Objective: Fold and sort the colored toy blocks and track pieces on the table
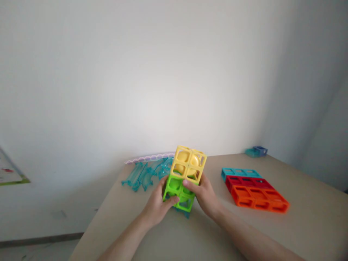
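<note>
Both hands hold a block of joined plastic cubes above the table, tilted with its top to the right. Its upper part is made of yellow cubes [181, 156] with round shapes inside, and its lower part of green cubes [185, 203]. My left hand [156, 204] grips the green part from the left, thumb across its front. On the right side, my right hand [205, 192] has its thumb pressed near the seam between yellow and green. A bit of translucent teal plastic [186, 214] shows under the green cubes; whether it is attached I cannot tell.
Several translucent teal pieces [140, 175] lie on the table [108, 217] at the left, before a lilac wavy-edged strip [149, 158]. To the right lies a flat block of teal, red and orange cubes [252, 185]. A blue cube [261, 150] sits at the back right corner.
</note>
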A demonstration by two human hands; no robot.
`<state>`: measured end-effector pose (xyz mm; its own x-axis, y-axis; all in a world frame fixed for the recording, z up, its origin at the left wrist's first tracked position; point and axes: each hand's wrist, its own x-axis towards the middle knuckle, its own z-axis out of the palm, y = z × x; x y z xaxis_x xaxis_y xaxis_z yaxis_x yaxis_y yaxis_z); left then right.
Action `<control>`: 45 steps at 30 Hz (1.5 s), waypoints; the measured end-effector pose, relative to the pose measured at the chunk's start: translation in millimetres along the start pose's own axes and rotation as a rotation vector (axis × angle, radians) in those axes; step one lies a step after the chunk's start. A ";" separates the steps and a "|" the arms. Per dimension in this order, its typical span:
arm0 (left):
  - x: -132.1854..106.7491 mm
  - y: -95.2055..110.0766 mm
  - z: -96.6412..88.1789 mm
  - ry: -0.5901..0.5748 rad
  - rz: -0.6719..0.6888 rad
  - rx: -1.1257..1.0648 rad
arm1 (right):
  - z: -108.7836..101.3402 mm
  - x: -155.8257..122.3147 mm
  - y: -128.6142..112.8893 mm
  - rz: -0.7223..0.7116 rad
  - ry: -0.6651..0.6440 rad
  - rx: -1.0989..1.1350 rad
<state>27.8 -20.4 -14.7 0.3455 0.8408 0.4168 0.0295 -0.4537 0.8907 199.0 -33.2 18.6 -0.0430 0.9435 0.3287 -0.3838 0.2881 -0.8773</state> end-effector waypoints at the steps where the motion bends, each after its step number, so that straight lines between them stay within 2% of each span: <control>1: 0.4 -0.2 0.2 -0.008 0.001 -0.002 | 0.0 -1.3 0.7 0.022 -0.011 0.018; 3: 0.1 0.1 -0.6 -0.024 0.000 -0.025 | -0.8 -2.2 2.3 0.053 -0.020 0.058; 6: -3.2 1.4 -4.8 -0.101 -0.001 -0.033 | -5.0 0.5 0.9 0.072 0.032 0.122; 10: -7.4 -0.5 -11.4 -0.200 0.027 0.234 | -20.1 10.5 -11.5 0.049 0.175 0.264; 13: -5.3 -4.5 -9.1 -0.202 0.031 0.400 | -33.7 17.7 -17.6 0.083 0.247 0.306; 17: 0.2 -4.2 1.5 -0.154 0.072 0.552 | -43.0 21.6 -13.4 0.135 0.234 0.313; 20: 0.4 1.2 3.6 -0.092 0.116 0.619 | -46.4 20.9 -12.0 0.229 0.136 0.334; 25: -0.9 6.4 -4.3 0.009 0.096 0.630 | -50.9 11.1 -16.3 0.605 -0.210 0.329; 27: 0.7 3.9 -6.9 0.026 0.095 0.601 | -48.9 5.6 -14.2 0.662 -0.338 0.308; 30: 4.3 -3.9 -10.6 0.071 0.091 0.500 | -42.6 -0.3 -6.4 0.675 -0.538 0.260; 31: 5.4 -6.5 -12.0 0.107 0.079 0.463 | -40.4 -1.3 -3.5 0.666 -0.569 0.232; 34: 6.2 -9.5 -15.4 0.237 -0.019 0.348 | -34.7 -2.2 3.5 0.560 -0.503 0.180; 36: 4.2 -5.5 -14.4 0.266 -0.109 0.184 | -30.7 -2.2 6.3 0.445 -0.428 0.197; 38: 0.4 2.2 -9.5 0.189 -0.155 -0.036 | -25.6 -2.6 8.4 0.327 -0.338 0.225; 41: -6.0 13.1 2.7 0.005 -0.112 -0.248 | -16.3 -4.3 11.5 0.164 -0.137 0.243; 43: -8.7 17.1 10.1 -0.022 -0.133 -0.258 | -10.7 -5.9 12.8 0.121 -0.017 0.242; 45: -9.9 19.6 13.6 -0.004 -0.183 -0.233 | -6.6 -7.5 12.0 0.131 0.046 0.233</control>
<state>37.6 -41.7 -3.8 0.3578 0.9011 0.2451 -0.1246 -0.2140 0.9688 200.8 -35.8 3.3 -0.0663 0.9781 0.1972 -0.5801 0.1230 -0.8052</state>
